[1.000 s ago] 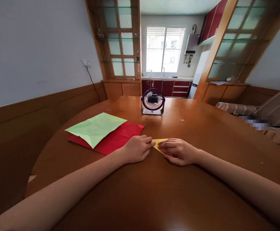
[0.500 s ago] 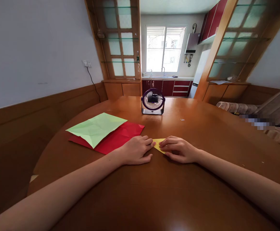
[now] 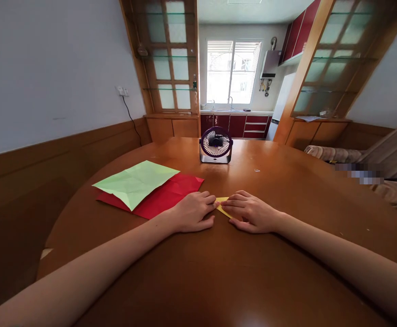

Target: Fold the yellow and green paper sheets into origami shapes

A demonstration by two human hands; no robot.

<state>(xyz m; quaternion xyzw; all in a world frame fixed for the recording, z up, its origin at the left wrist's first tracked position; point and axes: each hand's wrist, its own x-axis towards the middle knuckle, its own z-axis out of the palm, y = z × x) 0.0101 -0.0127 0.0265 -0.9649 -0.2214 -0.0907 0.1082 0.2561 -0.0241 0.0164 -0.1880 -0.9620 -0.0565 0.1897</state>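
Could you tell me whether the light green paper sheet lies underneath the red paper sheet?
No, the light green paper sheet lies on top of the red paper sheet.
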